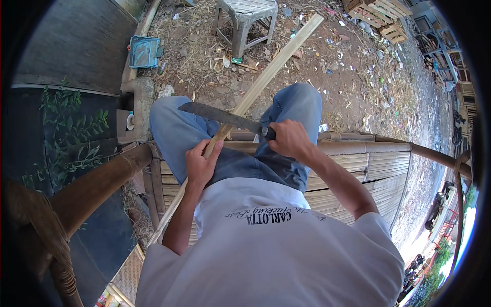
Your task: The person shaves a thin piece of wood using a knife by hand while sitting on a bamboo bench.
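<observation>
A long pale bamboo strip [276,64] runs slantwise between my knees, from beside my left arm up toward the far right. My left hand [200,162] is closed around its lower part, thumb along the top. My right hand [291,139] grips the dark handle of a machete [204,111]. The machete's wide dark blade points left and lies across the strip, just beyond my left hand. Where blade and strip meet, a little roughened or curled wood shows. Whether the edge has cut into the strip, I cannot tell.
I sit on a slatted bamboo bench [353,166] with bamboo rails [102,179] around it. Ahead stand a worn plastic stool [247,15] and a blue tray [144,51]. Wooden crates [381,18] sit at the far right. Shavings and litter cover the dirt ground [348,92].
</observation>
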The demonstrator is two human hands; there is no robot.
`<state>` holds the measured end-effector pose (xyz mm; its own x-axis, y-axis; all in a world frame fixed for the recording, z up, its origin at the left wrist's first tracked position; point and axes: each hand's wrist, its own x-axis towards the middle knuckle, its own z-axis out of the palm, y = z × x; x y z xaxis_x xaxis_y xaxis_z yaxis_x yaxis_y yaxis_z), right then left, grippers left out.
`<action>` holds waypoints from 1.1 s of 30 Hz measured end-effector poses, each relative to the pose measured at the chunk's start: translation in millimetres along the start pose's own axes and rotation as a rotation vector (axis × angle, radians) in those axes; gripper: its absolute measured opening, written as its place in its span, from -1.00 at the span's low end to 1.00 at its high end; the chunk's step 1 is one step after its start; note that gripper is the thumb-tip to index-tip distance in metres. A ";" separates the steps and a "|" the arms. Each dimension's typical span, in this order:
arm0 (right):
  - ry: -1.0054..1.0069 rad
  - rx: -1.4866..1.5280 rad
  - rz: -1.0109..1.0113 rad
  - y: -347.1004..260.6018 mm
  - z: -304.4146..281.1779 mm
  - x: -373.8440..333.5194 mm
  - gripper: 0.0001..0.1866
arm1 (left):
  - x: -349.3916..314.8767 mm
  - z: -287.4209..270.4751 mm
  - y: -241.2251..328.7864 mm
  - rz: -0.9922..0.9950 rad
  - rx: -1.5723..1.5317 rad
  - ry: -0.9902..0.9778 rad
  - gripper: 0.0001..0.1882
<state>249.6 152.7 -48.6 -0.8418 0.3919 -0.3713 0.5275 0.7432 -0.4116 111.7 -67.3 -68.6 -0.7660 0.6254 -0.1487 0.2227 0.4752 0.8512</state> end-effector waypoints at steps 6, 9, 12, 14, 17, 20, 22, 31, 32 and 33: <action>0.020 -0.071 -0.093 9.3 -4.7 9.5 -0.83 | 0.1 4.1 -5.6 0.030 0.001 0.043 -0.64; -0.017 -0.199 -0.058 4.2 -14.7 13.5 -0.78 | 1.6 3.9 -4.0 0.036 -0.025 0.058 -0.64; 0.013 -0.240 -0.077 2.8 -20.3 17.3 -0.79 | 2.8 3.0 -4.3 0.042 -0.034 0.053 -0.64; 0.046 -0.222 -0.087 6.6 -19.6 20.5 -0.81 | 3.2 3.6 -4.7 0.050 -0.041 0.062 -0.63; 0.086 -0.218 -0.088 12.2 -20.0 23.8 -0.83 | 4.2 5.7 -4.5 0.083 -0.065 0.089 -0.62; 0.108 -0.233 -0.076 13.6 -20.1 25.0 -0.84 | 6.0 5.4 -1.3 0.083 -0.064 0.077 -0.62; 0.121 -0.235 -0.076 14.4 -22.4 26.2 -0.84 | 7.9 4.9 -0.8 0.062 -0.066 0.068 -0.62; 0.492 -0.141 0.457 135.6 -113.7 37.9 -0.65 | -9.4 1.4 -18.0 0.194 0.136 0.028 -0.65; 0.499 -0.093 0.402 121.6 -112.0 34.6 -0.64 | -9.3 3.8 -17.0 0.218 0.135 0.035 -0.66; 0.506 -0.044 0.348 105.8 -106.4 31.5 -0.64 | -8.0 3.2 -14.6 0.219 0.127 0.035 -0.66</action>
<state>266.8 301.4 -15.3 -0.5770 0.8161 -0.0323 0.7849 0.5432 -0.2982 116.5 -77.3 -81.4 -0.7110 0.7013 0.0517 0.4579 0.4060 0.7909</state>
